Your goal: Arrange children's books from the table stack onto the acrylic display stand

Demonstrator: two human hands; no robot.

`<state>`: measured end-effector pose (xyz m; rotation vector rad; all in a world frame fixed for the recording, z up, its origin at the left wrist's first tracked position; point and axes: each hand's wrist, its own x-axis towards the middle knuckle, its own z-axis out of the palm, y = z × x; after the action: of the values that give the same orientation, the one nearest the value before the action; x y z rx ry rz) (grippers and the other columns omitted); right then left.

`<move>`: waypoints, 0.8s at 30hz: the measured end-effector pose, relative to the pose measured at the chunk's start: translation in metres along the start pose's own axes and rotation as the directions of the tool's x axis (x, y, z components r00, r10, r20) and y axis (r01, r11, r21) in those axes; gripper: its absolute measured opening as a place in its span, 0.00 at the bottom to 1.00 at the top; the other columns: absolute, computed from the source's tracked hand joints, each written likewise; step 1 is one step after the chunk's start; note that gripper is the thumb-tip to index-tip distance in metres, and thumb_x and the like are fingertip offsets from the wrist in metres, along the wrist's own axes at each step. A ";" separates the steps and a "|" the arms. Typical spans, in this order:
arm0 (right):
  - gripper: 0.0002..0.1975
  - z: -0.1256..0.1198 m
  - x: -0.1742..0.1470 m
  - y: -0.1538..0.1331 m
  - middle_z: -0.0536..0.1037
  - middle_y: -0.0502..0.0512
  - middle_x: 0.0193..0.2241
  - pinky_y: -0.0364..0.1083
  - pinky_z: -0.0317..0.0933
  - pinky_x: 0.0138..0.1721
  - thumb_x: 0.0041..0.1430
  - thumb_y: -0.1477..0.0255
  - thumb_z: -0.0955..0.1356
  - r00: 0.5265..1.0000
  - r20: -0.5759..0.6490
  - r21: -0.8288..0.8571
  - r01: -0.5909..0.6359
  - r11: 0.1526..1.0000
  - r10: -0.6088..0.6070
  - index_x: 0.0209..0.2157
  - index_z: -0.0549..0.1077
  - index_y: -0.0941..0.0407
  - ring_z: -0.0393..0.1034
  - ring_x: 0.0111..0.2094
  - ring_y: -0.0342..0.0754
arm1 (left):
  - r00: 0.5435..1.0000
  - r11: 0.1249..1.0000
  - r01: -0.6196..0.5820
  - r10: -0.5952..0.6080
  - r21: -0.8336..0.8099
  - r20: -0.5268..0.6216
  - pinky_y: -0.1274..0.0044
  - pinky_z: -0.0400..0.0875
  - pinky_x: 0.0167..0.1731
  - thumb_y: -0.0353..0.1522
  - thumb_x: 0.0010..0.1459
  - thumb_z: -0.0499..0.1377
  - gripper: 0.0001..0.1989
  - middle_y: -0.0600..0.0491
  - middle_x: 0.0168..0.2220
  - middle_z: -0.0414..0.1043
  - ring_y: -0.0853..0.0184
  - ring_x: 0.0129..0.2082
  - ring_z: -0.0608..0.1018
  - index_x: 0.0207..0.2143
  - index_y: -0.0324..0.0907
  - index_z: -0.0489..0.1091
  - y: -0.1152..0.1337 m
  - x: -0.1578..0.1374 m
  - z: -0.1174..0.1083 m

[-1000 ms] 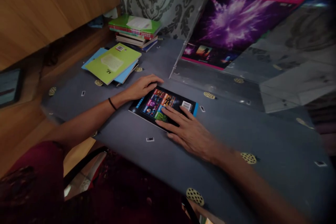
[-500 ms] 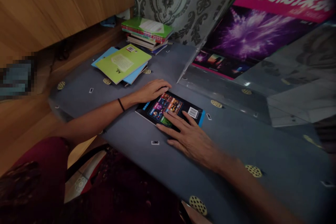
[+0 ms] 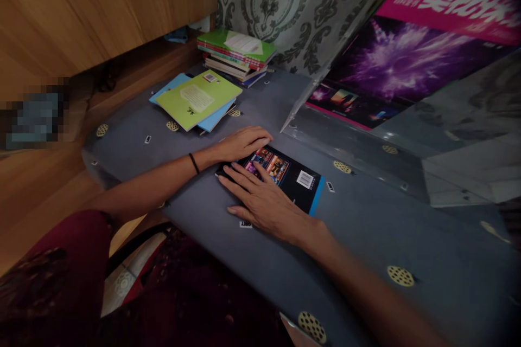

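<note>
A dark book (image 3: 299,184) lies flat on the grey patterned tablecloth (image 3: 199,195), its barcode and small colour pictures facing up. My left hand (image 3: 246,142) rests along its far left edge, fingers stretched out. Across the near left part of the cover lies my right hand (image 3: 260,195), flat with the fingers spread, hiding some of the pictures. A black band circles my left wrist.
A green book (image 3: 199,98) lies on blue ones at the left. Behind stands a pile of books (image 3: 236,57). At the right, a large magazine (image 3: 391,65) leans upright in a clear stand (image 3: 350,141). Wooden panels (image 3: 101,5) border the left.
My right hand has slid leftward over the book, uncovering the cover around the barcode. My left hand stays at the far edge. The whole view has shifted slightly.
</note>
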<state>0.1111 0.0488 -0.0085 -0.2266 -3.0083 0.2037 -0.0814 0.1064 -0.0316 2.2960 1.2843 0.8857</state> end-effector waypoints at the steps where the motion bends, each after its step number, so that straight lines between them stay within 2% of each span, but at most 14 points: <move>1: 0.29 0.000 0.002 0.000 0.61 0.61 0.68 0.66 0.47 0.68 0.70 0.58 0.62 1.000 -0.001 0.003 0.000 1.000 0.000 0.68 0.59 0.54 0.50 0.70 0.57 | 1.000 1.000 -0.003 0.003 -0.004 -0.001 0.70 0.66 0.53 0.38 0.70 0.46 0.17 0.47 0.46 0.76 0.63 0.49 0.75 0.48 0.42 0.72 0.000 0.000 0.000; 8: 0.28 0.000 0.005 -0.002 0.63 0.63 0.67 0.65 0.47 0.68 0.71 0.58 0.61 1.000 -0.007 -0.029 -0.012 0.999 0.011 0.66 0.61 0.57 0.53 0.68 0.57 | 1.000 1.000 0.001 -0.001 -0.026 0.003 0.69 0.67 0.53 0.38 0.70 0.46 0.18 0.45 0.46 0.76 0.62 0.48 0.76 0.48 0.40 0.72 0.000 0.000 -0.001; 14: 0.28 0.002 0.015 -0.006 0.70 0.64 0.61 0.66 0.53 0.65 0.69 0.57 0.63 0.998 -0.055 -0.023 -0.046 0.999 0.045 0.64 0.64 0.56 0.62 0.61 0.59 | 0.999 0.995 0.054 -0.053 -0.082 0.008 0.69 0.66 0.54 0.39 0.70 0.47 0.17 0.48 0.47 0.77 0.63 0.49 0.76 0.47 0.41 0.72 0.005 0.000 -0.004; 19: 0.25 0.001 0.018 -0.008 0.71 0.64 0.58 0.66 0.56 0.63 0.70 0.61 0.63 0.996 -0.067 -0.021 -0.055 0.998 0.053 0.63 0.65 0.56 0.63 0.59 0.59 | 0.992 0.954 0.122 -0.125 -0.274 0.005 0.69 0.66 0.56 0.40 0.70 0.48 0.18 0.47 0.50 0.77 0.63 0.51 0.76 0.48 0.41 0.73 0.003 0.001 -0.009; 24: 0.26 -0.002 0.019 -0.008 0.71 0.63 0.58 0.64 0.57 0.63 0.68 0.59 0.65 0.994 -0.069 -0.008 -0.084 0.996 0.083 0.63 0.66 0.55 0.63 0.58 0.58 | 0.978 0.842 0.165 -0.206 -0.514 -0.025 0.66 0.67 0.57 0.44 0.70 0.48 0.22 0.42 0.52 0.77 0.61 0.53 0.77 0.48 0.37 0.73 -0.005 0.004 -0.013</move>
<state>0.0918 0.0440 -0.0039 -0.3533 -2.9349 0.1831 -0.0916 0.1128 -0.0236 1.7079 1.1105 1.1006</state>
